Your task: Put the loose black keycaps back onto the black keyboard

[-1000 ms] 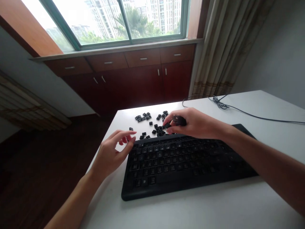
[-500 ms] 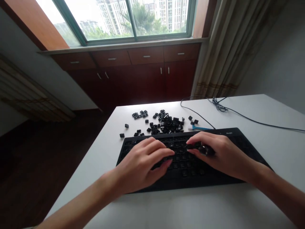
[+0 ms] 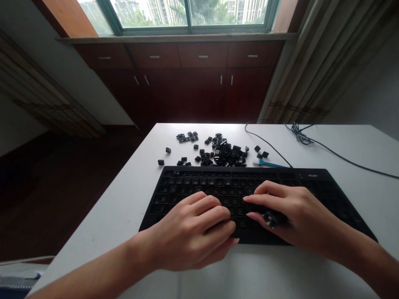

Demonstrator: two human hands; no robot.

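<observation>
At the far left, on the white laminate table (image 3: pixel 124 207), a few small black plastic keycaps (image 3: pixel 161 162) lie apart from a loose heap of black plastic keycaps (image 3: pixel 222 153) beyond the keyboard's top edge. The left hand (image 3: pixel 190 232) rests on the lower middle keys of the black full-size computer keyboard (image 3: pixel 280 182), its fingers curled and pressed close together. Its fingertips are mostly hidden, so I cannot tell whether it holds anything.

Just to its right, the right hand (image 3: pixel 289 211) lies over the lower right of the keys, with its index and middle fingers extended and its lower fingers curled around a dark cluster of black keycaps (image 3: pixel 270 219). The cluster is partly hidden by the hand, so their number and exact shape are hard to make out.

Beyond the keyboard sit a slim blue plastic keycap puller (image 3: pixel 269 164) and a thin black cable (image 3: pixel 299 139), coiled at the right. The work in hand appears to be fitting keycaps onto the keyboard, though the hands hide any bare key posts. The next move seems to call for aligning a held keycap over an empty spot and pressing it down.
</observation>
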